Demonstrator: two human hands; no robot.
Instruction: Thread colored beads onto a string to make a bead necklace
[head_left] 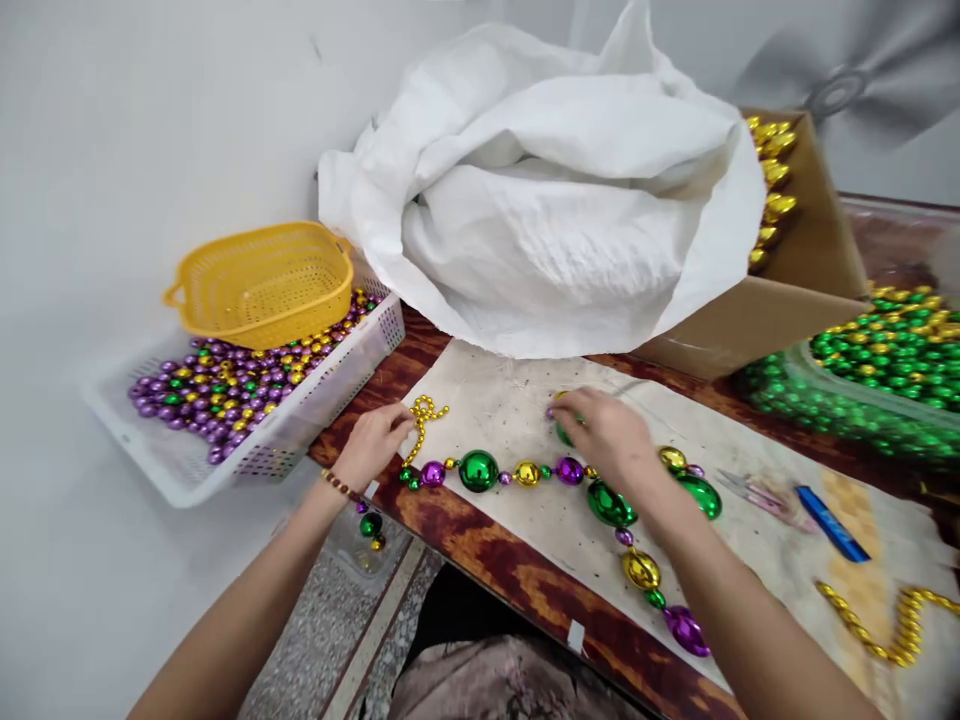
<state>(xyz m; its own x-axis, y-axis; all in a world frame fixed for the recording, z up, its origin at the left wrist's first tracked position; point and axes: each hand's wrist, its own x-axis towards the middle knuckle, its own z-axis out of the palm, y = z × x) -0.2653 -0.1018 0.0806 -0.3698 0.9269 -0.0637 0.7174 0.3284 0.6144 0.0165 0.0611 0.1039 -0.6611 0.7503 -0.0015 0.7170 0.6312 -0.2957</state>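
My left hand (pixel 375 440), with a brown bead bracelet at the wrist, is at the left end of the table. Its fingers are pinched beside a strand of small gold beads (pixel 421 432). A bead necklace (pixel 478 471) of large green, gold and purple beads runs from there along the mat and bends down under my right forearm. My right hand (pixel 604 425) is closed over the mat, with small beads at its fingertips and a green bead (pixel 568 432) partly hidden below them. Below my left wrist, a few beads (pixel 370 524) hang past the table edge.
A white crate (pixel 315 420) of small beads with a yellow basket (pixel 262 285) stands left. A white sack (pixel 555 230) and a cardboard box (pixel 757 320) are behind. Scissors (pixel 757 492), a blue cutter (pixel 832 523) and gold beads (pixel 904 625) lie right. A fan (pixel 836 92) is beyond.
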